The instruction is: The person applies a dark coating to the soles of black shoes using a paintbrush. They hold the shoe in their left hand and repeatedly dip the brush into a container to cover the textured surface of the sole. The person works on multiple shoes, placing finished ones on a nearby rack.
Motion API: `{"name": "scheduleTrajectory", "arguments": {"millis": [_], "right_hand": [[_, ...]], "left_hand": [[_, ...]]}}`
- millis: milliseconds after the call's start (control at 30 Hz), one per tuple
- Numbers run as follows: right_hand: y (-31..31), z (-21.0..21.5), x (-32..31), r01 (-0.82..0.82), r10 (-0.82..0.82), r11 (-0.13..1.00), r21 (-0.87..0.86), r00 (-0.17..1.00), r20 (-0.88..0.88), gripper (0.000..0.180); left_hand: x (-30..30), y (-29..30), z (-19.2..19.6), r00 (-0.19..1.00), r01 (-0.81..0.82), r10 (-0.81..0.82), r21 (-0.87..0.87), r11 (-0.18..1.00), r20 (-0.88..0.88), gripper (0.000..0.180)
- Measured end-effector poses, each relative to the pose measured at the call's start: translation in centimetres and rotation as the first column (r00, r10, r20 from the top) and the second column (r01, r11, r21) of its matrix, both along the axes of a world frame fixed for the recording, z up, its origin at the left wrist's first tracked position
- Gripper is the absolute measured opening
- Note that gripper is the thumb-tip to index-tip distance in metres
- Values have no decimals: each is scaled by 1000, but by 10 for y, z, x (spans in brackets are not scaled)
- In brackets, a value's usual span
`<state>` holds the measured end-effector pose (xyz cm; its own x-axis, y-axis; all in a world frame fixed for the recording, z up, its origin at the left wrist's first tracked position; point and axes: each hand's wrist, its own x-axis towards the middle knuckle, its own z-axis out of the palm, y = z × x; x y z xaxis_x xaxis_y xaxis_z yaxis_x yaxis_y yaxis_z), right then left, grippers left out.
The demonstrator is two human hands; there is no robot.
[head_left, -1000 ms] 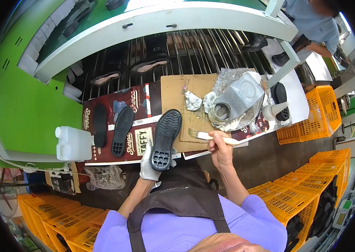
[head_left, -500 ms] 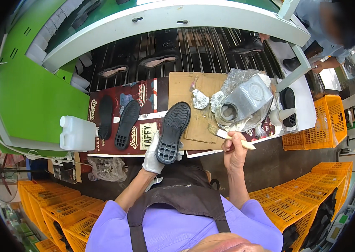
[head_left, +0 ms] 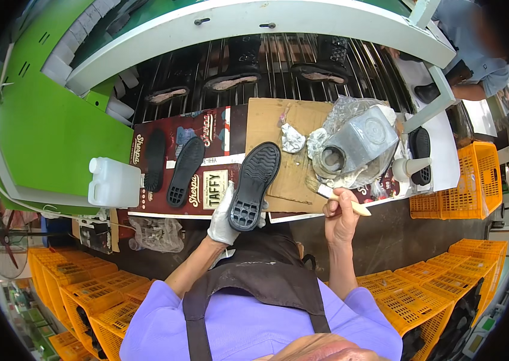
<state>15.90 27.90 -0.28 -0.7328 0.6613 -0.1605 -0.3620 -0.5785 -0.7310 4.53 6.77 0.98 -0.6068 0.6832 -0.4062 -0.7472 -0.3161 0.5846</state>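
In my gloved left hand [head_left: 222, 221] is a black shoe sole [head_left: 257, 183], tilted upright with its ridged tread and a grid of square hollows showing. My bare right hand [head_left: 340, 218] grips a flat paintbrush [head_left: 360, 209] by its pale handle. The brush's bristles hang over the cardboard [head_left: 287, 189], just beside the mouth of a cut-open, greyish plastic jug [head_left: 370, 137] that lies on its side on crumpled plastic film. Two more black soles, one nearer [head_left: 186, 171] and one farther left [head_left: 156, 159], lie on the dark red printed cardboard.
A white jug [head_left: 121, 184] stands left; a nozzle bottle [head_left: 410, 168] and another sole [head_left: 420, 147] are at right. White wads [head_left: 292, 139] lie on the cardboard. Behind, a roller conveyor carries black shoes [head_left: 230, 75] under a white frame [head_left: 266, 18]. Orange crates [head_left: 417, 295] flank me.
A black shoe at the conveyor's right has shifted left, apart from the co-worker's hand. The view has slid slightly. Both my hands keep their holds, nearly unmoved relative to the table.
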Motion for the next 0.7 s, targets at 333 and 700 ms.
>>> {"name": "scheduleTrajectory", "arguments": {"millis": [333, 700], "right_hand": [[3, 3, 7, 44, -44, 999, 9, 999, -8, 17], [-9, 24, 19, 96, -96, 995, 27, 995, -19, 14]], "left_hand": [[-41, 30, 81, 974, 128, -55, 337, 933, -219, 69], [-224, 271, 212, 986, -67, 106, 285, 956, -126, 65]]}}
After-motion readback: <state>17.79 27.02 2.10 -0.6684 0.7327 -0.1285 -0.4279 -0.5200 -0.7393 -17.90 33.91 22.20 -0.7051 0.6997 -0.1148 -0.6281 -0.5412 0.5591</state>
